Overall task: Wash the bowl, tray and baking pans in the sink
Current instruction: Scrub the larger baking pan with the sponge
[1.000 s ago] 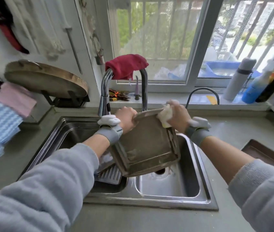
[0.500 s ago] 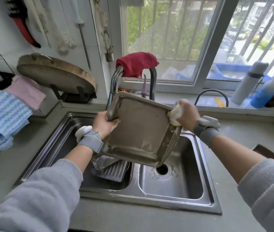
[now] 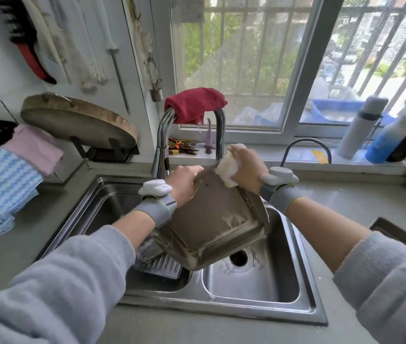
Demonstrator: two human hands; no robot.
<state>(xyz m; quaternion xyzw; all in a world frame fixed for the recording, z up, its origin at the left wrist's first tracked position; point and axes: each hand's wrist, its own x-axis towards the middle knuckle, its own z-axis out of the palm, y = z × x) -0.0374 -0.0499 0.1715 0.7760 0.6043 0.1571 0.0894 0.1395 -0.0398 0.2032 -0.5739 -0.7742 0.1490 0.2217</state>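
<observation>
A square metal baking pan (image 3: 212,219), soapy and wet, hangs tilted over the steel double sink (image 3: 306,276). My left hand (image 3: 184,182) grips the pan's far left edge. At the pan's top right corner my right hand (image 3: 245,167) squeezes a pale yellow sponge (image 3: 228,167) against the rim. A ridged metal tray (image 3: 162,265) lies in the left basin, partly hidden under the pan and my left arm.
A tall chrome faucet (image 3: 163,142) with a red cloth (image 3: 194,104) draped on it stands behind the pan. A round wooden board (image 3: 78,120) sits on a rack at left. Bottles (image 3: 360,125) line the windowsill. A dark tray's corner (image 3: 400,234) shows on the right counter.
The pan has swung back down, from raised with its top edge high to tilted low over the sink. My left hand moved from the pan's left side to its far edge.
</observation>
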